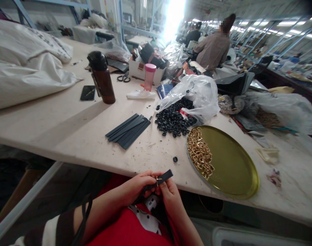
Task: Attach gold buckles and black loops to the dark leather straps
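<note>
Below the table's near edge, over my lap, both hands pinch one dark strap [164, 177] with a small gold buckle on it. My left hand [136, 187] grips the strap from the left, fingers curled. My right hand [170, 193] holds it from the right, thumb and fingers closed by the buckle. A round gold tray [232, 164] with several gold buckles [200, 153] lies on the table to the right. A stack of dark straps [129, 130] and a heap of black rings [173, 119] lie farther back.
A clear plastic bag [197, 94] spills the rings. A brown bottle [102, 78], a phone [87, 92], a pink cup [149, 76], scissors [123, 78] and a white sack [25, 65] sit behind. Another person [213, 48] works at the far end.
</note>
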A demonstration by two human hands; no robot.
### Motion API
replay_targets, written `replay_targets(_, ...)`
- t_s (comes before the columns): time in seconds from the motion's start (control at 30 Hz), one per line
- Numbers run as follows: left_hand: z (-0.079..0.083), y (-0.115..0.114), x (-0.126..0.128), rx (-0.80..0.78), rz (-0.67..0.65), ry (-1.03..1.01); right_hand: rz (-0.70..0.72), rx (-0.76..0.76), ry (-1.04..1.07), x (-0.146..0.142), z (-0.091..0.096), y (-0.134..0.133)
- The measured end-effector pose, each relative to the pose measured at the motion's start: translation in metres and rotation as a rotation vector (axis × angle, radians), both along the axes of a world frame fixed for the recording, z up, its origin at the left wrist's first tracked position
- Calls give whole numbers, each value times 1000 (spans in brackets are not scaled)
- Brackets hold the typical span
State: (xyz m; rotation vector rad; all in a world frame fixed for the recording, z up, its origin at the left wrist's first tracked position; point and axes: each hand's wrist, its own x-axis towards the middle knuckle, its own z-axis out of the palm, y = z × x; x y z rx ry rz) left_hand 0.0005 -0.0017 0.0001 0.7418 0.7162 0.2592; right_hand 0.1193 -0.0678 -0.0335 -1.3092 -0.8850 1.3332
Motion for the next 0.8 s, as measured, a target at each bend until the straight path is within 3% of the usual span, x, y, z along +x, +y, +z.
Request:
replay_targets(0.23, -3, 0, 1, -90, -24, -159, -35, 26, -54, -2, 0, -1)
replay_targets(0.37, -3, -6, 1, -146, 40, -122, -70, 23, -100, -4, 0, -2)
replay_targets(0.53, -17, -9, 0, -145, 79, -83, -98, -26, -52, -7, 1, 2)
replay_targets(0.67, -19, -5, -4, -88, 76, -104, -99, -68, 113, -8, 3, 6)
replay_targets(0.8, -12, -4, -6, 79, 71, -20, -107, -103, 167, -6, 2, 4)
